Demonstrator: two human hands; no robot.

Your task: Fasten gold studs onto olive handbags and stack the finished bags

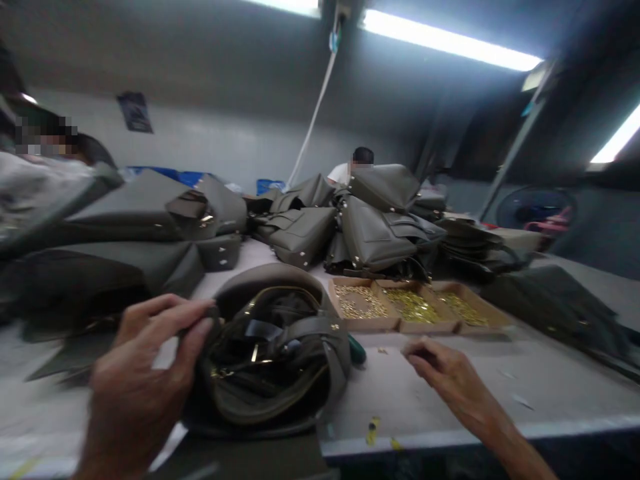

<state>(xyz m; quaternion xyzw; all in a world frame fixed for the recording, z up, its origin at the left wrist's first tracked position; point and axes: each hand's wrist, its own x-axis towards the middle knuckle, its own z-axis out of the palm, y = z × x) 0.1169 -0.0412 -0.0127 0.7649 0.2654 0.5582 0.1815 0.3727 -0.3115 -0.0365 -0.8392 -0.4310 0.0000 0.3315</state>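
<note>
A dark olive handbag (pixel 337 353) stands at the table's front edge with its opening towards me, showing a dark lining, zips and gold fittings. My left hand (pixel 150 367) pinches the left side of its rim between thumb and fingers. To the right of the bag, my right hand (pixel 450 370) is low over the table, fingertips drawn together; anything between them is too small to make out. Small gold pieces (pixel 383 350) lie just left of those fingertips. Behind the right hand, a cardboard box (pixel 373 325) in three sections holds gold hardware (pixel 413 305). A dark green rounded object (pixel 357 350) pokes out beside the bag.
Olive bags are heaped at the back (pixel 380 233) and on the left (pixel 125 213). Flat dark pieces (pixel 555 300) lie to the right. Yellow tape scraps (pixel 372 430) mark the front edge. Two other people are beyond the heaps. A fan (pixel 535 207) stands at the far right.
</note>
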